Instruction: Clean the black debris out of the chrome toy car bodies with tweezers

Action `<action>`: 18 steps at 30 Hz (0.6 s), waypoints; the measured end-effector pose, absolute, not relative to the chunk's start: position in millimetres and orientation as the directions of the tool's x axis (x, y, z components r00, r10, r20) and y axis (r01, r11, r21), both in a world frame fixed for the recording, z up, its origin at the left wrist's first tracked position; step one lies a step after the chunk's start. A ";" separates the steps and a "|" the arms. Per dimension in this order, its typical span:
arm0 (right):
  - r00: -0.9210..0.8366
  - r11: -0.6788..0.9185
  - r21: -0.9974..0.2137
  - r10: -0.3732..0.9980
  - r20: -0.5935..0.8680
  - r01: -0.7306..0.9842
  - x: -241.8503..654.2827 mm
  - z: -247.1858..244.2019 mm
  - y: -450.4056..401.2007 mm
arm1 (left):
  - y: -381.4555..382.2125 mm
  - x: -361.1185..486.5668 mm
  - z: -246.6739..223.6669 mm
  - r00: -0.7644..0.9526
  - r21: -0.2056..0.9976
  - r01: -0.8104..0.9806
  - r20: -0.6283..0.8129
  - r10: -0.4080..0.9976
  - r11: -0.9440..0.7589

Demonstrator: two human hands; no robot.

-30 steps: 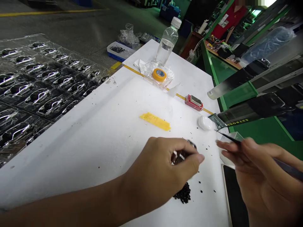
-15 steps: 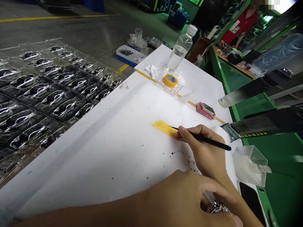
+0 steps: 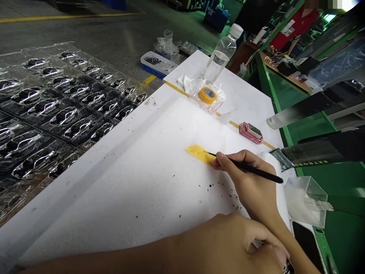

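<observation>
Right now, right hand (image 3: pixel 245 177) pinching a slim black tool (image 3: pixel 265 175) between thumb and fingers, its fine tip angled down onto the near edge of a yellow strip (image 3: pixel 198 154) on a white foam board (image 3: pixel 85 201). Left hand (image 3: pixel 245 243) low at the bottom edge, fingers curled closed, a small dark glinting object (image 3: pixel 289 266) right at the frame's edge, grip on it impossible to call. Black specks (image 3: pixel 219 186) scattered just left of the right hand. Close beside that hand, a white lump (image 3: pixel 266 156), then a clear plastic box (image 3: pixel 306 201) and a dark phone (image 3: pixel 306 243) at lower right. Farther up, a red box with a metal top (image 3: pixel 251 133), a roll of yellow tape (image 3: pixel 207 95) on a clear bag (image 3: pixel 211 104), a water bottle (image 3: pixel 221 53). Upper left of the frame, clear blister trays (image 3: pixel 42 95) full of dark car-shaped shells, a blue-rimmed tray (image 3: pixel 156 64) beyond. Upper right, a person in red (image 3: pixel 299 26) past a green workbench (image 3: pixel 342 228).
</observation>
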State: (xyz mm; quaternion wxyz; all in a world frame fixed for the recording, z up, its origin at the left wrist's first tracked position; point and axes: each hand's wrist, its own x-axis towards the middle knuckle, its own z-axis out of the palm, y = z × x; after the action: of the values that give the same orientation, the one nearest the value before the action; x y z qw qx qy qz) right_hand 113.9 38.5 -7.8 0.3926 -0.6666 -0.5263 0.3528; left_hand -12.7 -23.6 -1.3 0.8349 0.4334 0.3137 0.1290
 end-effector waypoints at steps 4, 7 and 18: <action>0.191 -0.124 -0.898 0.981 -0.046 0.422 114.2 -8.7 39.1 | -19.5 -14.9 1.3 0.803 0.774 0.047 -0.405 0.438 0.631; 0.184 -0.119 -0.911 0.982 -0.048 0.394 115.8 -10.5 40.2 | -17.6 -15.5 1.5 0.851 0.713 0.021 -0.381 0.362 0.701; 0.231 0.005 -0.991 0.972 0.037 0.137 167.9 37.4 -3.3 | -14.4 -9.0 4.1 0.808 0.477 -0.175 -0.431 0.403 0.861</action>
State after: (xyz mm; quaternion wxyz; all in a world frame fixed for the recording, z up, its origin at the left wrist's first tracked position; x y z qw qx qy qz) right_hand 167.9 -3.3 37.4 0.5255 -0.5827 -0.4760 0.3972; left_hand -9.0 -14.4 4.1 0.9267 0.2123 0.2681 0.1560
